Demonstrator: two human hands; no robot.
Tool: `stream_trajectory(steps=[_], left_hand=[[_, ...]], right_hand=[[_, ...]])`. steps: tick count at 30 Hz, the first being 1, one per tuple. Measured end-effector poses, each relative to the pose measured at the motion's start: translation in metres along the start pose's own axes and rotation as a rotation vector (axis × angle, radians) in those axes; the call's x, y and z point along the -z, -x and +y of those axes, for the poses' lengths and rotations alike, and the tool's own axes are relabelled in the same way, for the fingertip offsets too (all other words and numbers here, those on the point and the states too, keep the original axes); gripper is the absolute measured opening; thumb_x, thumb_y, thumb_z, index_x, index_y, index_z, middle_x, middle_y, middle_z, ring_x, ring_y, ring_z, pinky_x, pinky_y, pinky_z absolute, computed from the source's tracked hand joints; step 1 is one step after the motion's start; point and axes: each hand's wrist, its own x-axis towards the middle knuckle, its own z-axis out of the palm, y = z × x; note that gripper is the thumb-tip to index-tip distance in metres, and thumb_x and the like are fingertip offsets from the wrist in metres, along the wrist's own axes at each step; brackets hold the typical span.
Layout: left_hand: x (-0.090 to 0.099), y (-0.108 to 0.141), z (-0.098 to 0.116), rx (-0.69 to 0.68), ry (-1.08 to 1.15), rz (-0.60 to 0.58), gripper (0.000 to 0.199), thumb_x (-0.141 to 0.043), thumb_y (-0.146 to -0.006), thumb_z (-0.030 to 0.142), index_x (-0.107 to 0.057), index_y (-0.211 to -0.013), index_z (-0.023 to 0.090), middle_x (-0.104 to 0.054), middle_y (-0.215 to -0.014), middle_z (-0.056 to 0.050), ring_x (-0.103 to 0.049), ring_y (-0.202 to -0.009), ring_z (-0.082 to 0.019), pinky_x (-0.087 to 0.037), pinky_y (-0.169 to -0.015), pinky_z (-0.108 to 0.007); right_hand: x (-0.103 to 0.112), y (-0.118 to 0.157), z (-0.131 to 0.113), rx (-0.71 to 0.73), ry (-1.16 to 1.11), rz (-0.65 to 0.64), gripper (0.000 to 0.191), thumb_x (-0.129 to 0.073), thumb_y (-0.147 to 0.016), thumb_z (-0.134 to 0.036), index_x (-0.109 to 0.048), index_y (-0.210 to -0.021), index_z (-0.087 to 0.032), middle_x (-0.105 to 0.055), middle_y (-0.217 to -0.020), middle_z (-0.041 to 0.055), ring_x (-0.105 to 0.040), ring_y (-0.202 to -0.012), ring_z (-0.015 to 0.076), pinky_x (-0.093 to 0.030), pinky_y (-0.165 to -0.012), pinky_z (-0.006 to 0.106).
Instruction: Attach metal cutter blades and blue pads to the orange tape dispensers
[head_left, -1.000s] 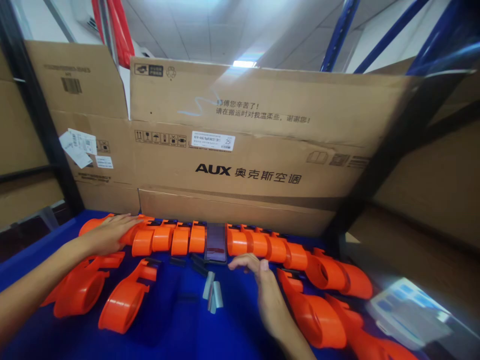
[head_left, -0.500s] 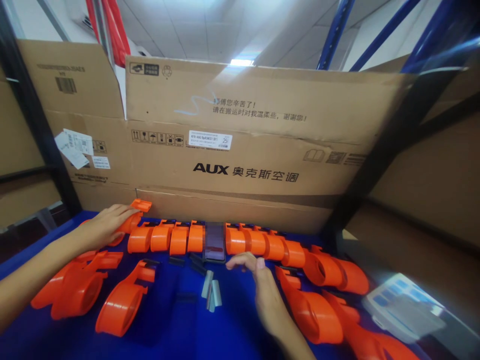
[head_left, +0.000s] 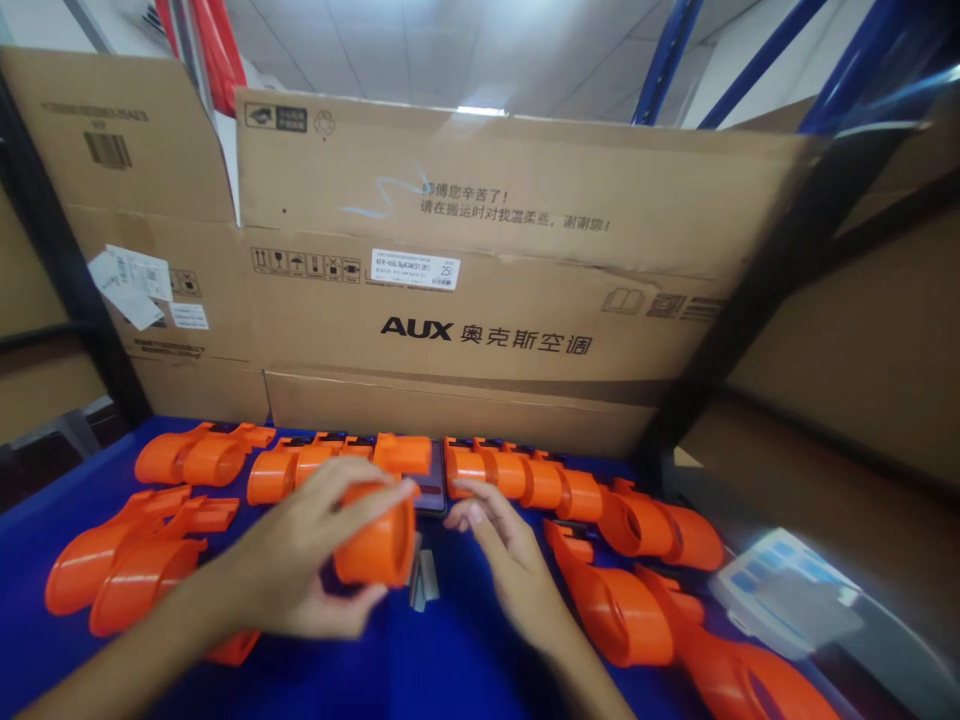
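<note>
My left hand [head_left: 296, 555] is closed around an orange plastic tape dispenser [head_left: 386, 540], holding it above the blue table surface in front of me. Its round hub points toward me, and its flat arm rises toward the back. Just to the right, my right hand [head_left: 506, 555] hovers with its fingers slightly bent and apart, empty. Between the hands, a few small grey strips [head_left: 426, 580] lie on the blue surface, partly hidden behind the dispenser. A dark phone-like device [head_left: 433, 490] stands behind them, partly covered.
More orange dispensers stand in a row along the back, such as one right of the device [head_left: 465, 472]. Others lie at the left [head_left: 146, 585] and right [head_left: 630, 620]. A clear plastic case [head_left: 787, 590] sits at far right. A cardboard panel [head_left: 480, 390] walls off the back.
My left hand has come from the back left to the middle, bringing a dispenser with it. My right hand has stayed near the middle, its fingers now more extended.
</note>
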Motion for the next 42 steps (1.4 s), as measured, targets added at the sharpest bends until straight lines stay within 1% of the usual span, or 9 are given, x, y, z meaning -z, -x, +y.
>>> stream_trajectory(steps=[3, 7, 10, 12, 16, 20, 25, 31, 42], left_hand=[[-0.036, -0.010, 0.024, -0.145, 0.165, -0.081, 0.096, -0.077, -0.074, 0.027, -0.033, -0.159, 0.032, -0.061, -0.136, -0.017, -0.058, -0.124, -0.041, -0.046, -0.107, -0.059], [-0.063, -0.020, 0.031, -0.208, 0.359, -0.164, 0.098, -0.080, -0.076, 0.026, -0.030, -0.159, 0.040, -0.057, -0.144, -0.014, -0.054, -0.131, -0.040, -0.040, -0.113, -0.061], [-0.083, -0.022, 0.028, 0.096, 0.608, -0.111, 0.098, -0.082, -0.077, 0.043, -0.028, -0.159, 0.040, -0.032, -0.165, -0.011, -0.026, -0.151, -0.044, -0.026, -0.120, -0.064], [-0.098, -0.022, 0.027, 0.415, 0.866, 0.004, 0.077, -0.064, -0.093, 0.044, -0.027, -0.160, 0.039, -0.025, -0.169, -0.009, -0.020, -0.155, -0.037, -0.023, -0.122, -0.060], [-0.121, -0.028, 0.023, 0.727, 1.225, 0.161, 0.066, -0.075, -0.087, 0.038, -0.050, -0.148, 0.034, -0.053, -0.152, -0.012, -0.057, -0.132, -0.032, -0.049, -0.107, -0.045], [-0.119, -0.030, 0.013, 0.885, 1.276, 0.307, 0.052, -0.084, -0.075, 0.035, -0.068, -0.123, 0.024, -0.076, -0.111, -0.009, -0.073, -0.071, -0.020, -0.059, -0.070, -0.032], [-0.101, -0.025, 0.000, 1.077, 1.363, 0.532, 0.047, -0.084, -0.071, 0.044, -0.062, -0.107, 0.022, -0.067, -0.055, 0.003, -0.062, -0.045, -0.016, -0.048, -0.049, -0.023], [-0.091, -0.025, 0.002, 1.032, 1.393, 0.594, 0.058, -0.082, -0.070, 0.048, -0.055, -0.116, 0.025, -0.064, -0.051, 0.006, -0.057, -0.040, -0.015, -0.047, -0.046, -0.023], [-0.106, -0.017, 0.001, 1.067, 1.328, 0.550, 0.067, -0.080, -0.073, 0.053, -0.054, -0.128, 0.024, -0.066, -0.053, 0.003, -0.060, -0.045, -0.018, -0.046, -0.048, -0.024]], right_hand=[[-0.001, -0.002, 0.002, -0.124, -0.162, 0.038, 0.048, -0.051, -0.098, -0.058, -0.058, -0.131, -0.023, -0.069, -0.081, 0.0016, -0.061, -0.068, 0.0179, -0.050, -0.065, 0.030], [0.001, -0.006, 0.001, -0.220, -0.249, 0.115, 0.042, -0.063, -0.091, -0.057, -0.065, -0.114, -0.022, -0.059, -0.066, -0.0035, -0.045, -0.046, 0.0104, -0.036, -0.045, 0.023], [0.001, -0.007, 0.000, -0.195, -0.228, 0.180, 0.044, -0.065, -0.090, -0.058, -0.066, -0.113, -0.020, -0.059, -0.064, -0.0030, -0.040, -0.043, 0.0091, -0.032, -0.041, 0.021], [-0.002, -0.006, 0.001, -0.186, -0.205, 0.206, 0.046, -0.062, -0.091, -0.058, -0.064, -0.116, -0.020, -0.060, -0.065, -0.0028, -0.040, -0.042, 0.0090, -0.031, -0.039, 0.021], [-0.010, -0.003, 0.004, -0.165, -0.132, 0.117, 0.046, -0.057, -0.096, -0.058, -0.065, -0.118, -0.018, -0.056, -0.059, -0.0043, -0.046, -0.043, 0.0116, -0.040, -0.042, 0.024], [-0.007, -0.002, 0.004, -0.074, 0.054, 0.082, 0.040, -0.053, -0.099, -0.051, -0.064, -0.123, -0.021, -0.070, -0.089, 0.0037, -0.064, -0.070, 0.0185, -0.054, -0.067, 0.032], [0.004, 0.002, -0.003, 0.110, 0.518, -0.104, 0.027, -0.061, -0.094, -0.028, -0.065, -0.120, -0.025, -0.066, -0.114, 0.0079, -0.058, -0.111, 0.0276, -0.044, -0.101, 0.046], [-0.001, 0.008, -0.004, 0.062, 0.866, -0.454, 0.043, -0.080, -0.077, -0.037, -0.069, -0.117, -0.026, -0.059, -0.115, 0.0088, -0.051, -0.107, 0.0318, -0.041, -0.097, 0.051], [-0.004, 0.004, 0.002, 0.150, 0.890, -0.454, 0.020, -0.057, -0.099, -0.035, -0.073, -0.107, -0.026, -0.066, -0.100, 0.0078, -0.057, -0.093, 0.0263, -0.044, -0.089, 0.043]])
